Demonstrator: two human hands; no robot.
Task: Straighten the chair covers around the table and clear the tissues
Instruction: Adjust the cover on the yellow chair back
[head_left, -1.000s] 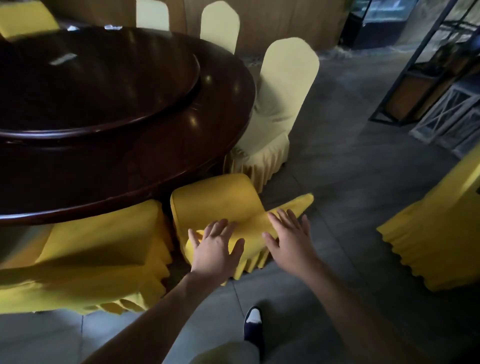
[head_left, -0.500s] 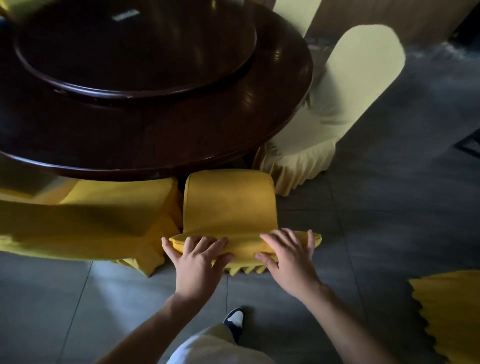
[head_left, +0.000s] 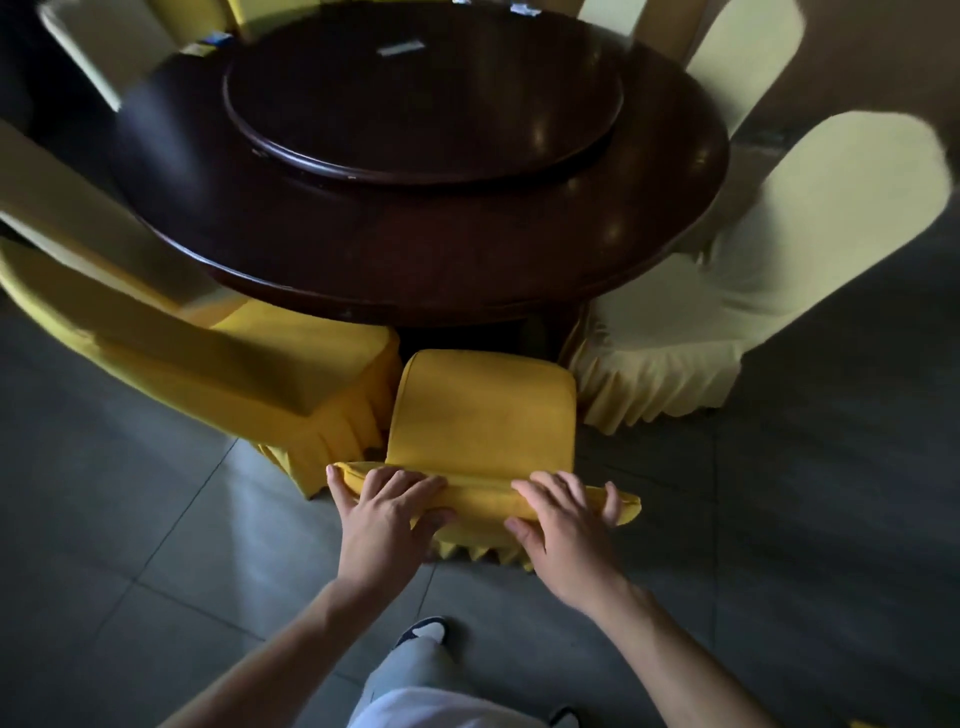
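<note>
A: Start at your left. What sits there, and why does it matter?

B: The yellow-covered chair (head_left: 291, 374) at your left is pushed in so its seat goes under the counter (head_left: 415, 249), and its skirt hangs beside the chair you are working on. That one looks smooth enough; you can leave it.

A: And your hands?

B: Your left hand (head_left: 387, 512) lies over the left end of the middle chair's top edge (head_left: 483, 493), fingers curled over the fabric and thumb beneath, so you hold the cover itself and not only the frame. Your right hand (head_left: 563, 519) does the same toward the right end, well apart from the left. I judge you spread them so that a pull draws the cover (head_left: 483, 415) down evenly, without skewing it.

A: To the right?

B: The pale chair (head_left: 727, 312) is tucked in too, its skirt just beside yours.

A: The tissues?

B: Some small pale scraps lie on the turntable (head_left: 423, 93) and at the counter's far edge, one of them (head_left: 397, 48) flat near the middle. Too small to say for certain they are tissues, and out of reach from here.
</note>
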